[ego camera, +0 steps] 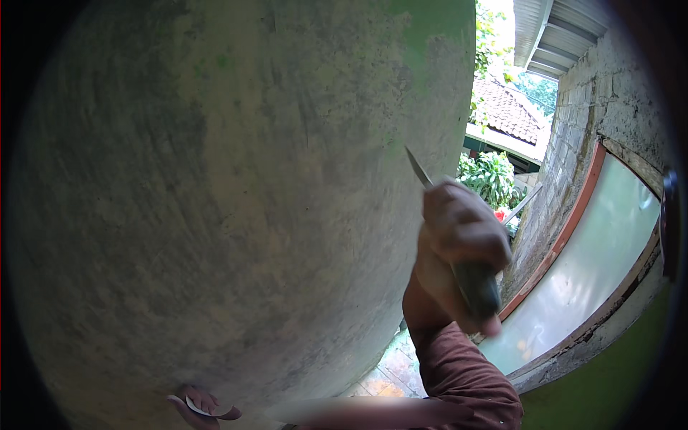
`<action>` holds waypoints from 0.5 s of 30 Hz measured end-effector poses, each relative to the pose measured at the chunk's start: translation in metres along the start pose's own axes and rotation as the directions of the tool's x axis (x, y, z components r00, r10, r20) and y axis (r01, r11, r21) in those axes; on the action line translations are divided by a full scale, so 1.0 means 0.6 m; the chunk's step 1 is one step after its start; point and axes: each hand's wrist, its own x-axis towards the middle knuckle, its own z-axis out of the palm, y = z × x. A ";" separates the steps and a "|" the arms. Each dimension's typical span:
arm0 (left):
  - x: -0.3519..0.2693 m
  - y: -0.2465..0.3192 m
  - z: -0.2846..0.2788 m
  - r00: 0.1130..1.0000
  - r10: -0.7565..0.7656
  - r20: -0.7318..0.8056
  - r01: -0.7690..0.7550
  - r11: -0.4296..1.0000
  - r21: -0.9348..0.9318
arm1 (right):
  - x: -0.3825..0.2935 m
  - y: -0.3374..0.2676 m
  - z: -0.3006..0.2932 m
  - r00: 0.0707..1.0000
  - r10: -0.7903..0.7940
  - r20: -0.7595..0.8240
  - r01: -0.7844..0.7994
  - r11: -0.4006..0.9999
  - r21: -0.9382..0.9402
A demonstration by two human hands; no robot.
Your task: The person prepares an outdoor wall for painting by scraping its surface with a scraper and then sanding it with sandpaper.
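In front of me is a large wall (258, 188), grey and patchy, with green paint left along its upper right part. My right hand (462, 231), slightly blurred, is closed around the dark handle (478, 293) of a bladed hand tool. Its narrow metal blade (418, 167) points up and left towards the wall; whether it is a knife or a scraper seen edge-on I cannot tell, nor whether it touches. Low at the left, my left hand (201, 399) holds a curled, thin brownish sheet (188, 413), possibly sandpaper, close to the wall.
A doorway or window frame (559, 242) with a pale shiny panel (580, 258) stands at the right, beside a block wall (570, 118). Past the wall's edge are leafy plants (489, 174) and a tiled roof (510, 110). Floor tiles (395, 365) show below.
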 end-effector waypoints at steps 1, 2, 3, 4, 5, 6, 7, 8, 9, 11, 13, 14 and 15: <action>-0.001 0.000 0.000 1.000 0.013 -0.009 -0.013 1.000 0.014 | -0.005 -0.025 0.002 0.998 -0.010 -0.056 0.015 0.995 0.094; -0.002 0.001 0.000 1.000 0.026 -0.017 -0.025 0.999 0.028 | -0.009 -0.032 0.002 0.999 -0.020 -0.033 0.023 0.996 0.087; -0.001 0.000 -0.003 1.000 0.026 -0.018 -0.025 0.999 0.028 | -0.011 -0.036 0.002 1.000 -0.030 -0.010 0.030 0.996 0.079; 0.003 -0.003 -0.007 0.999 0.004 -0.036 -0.004 1.000 0.001 | -0.011 -0.035 0.002 1.000 -0.029 -0.010 0.030 0.996 0.079; 0.004 -0.003 -0.010 0.999 -0.025 -0.042 0.024 0.999 -0.024 | -0.008 -0.040 -0.001 0.999 -0.027 -0.021 0.028 0.997 0.077; 0.003 -0.002 -0.008 0.999 -0.025 -0.041 0.024 0.999 -0.025 | -0.007 -0.037 -0.001 0.999 -0.027 -0.035 0.030 0.996 0.087; 0.002 -0.001 -0.003 0.998 -0.024 -0.049 0.023 0.999 -0.024 | -0.006 -0.033 -0.001 0.998 -0.028 -0.048 0.032 0.995 0.097; 0.001 0.000 0.000 0.998 -0.023 -0.058 0.022 0.999 -0.024 | -0.005 -0.029 0.000 0.998 -0.029 -0.062 0.035 0.994 0.107; 0.001 -0.002 -0.008 0.997 -0.016 -0.070 0.015 1.000 -0.024 | -0.007 -0.022 0.006 0.996 -0.027 -0.080 0.038 0.991 0.132; 0.000 -0.005 -0.027 0.998 0.014 -0.068 -0.016 0.999 -0.032 | -0.008 -0.028 0.017 0.999 -0.041 -0.027 0.044 0.994 0.100; 0.008 -0.009 -0.007 1.000 -0.001 -0.021 0.001 1.000 -0.022 | -0.009 0.007 0.012 0.992 0.064 -0.106 -0.067 0.998 -0.023; 0.007 -0.006 -0.004 1.000 0.004 -0.004 -0.004 1.000 -0.002 | -0.023 0.072 -0.012 0.998 -0.010 -0.055 0.013 0.998 0.057; 0.007 -0.006 -0.008 1.000 0.008 -0.012 -0.008 1.000 -0.002 | -0.011 0.077 -0.012 1.000 -0.006 0.022 0.007 0.998 -0.061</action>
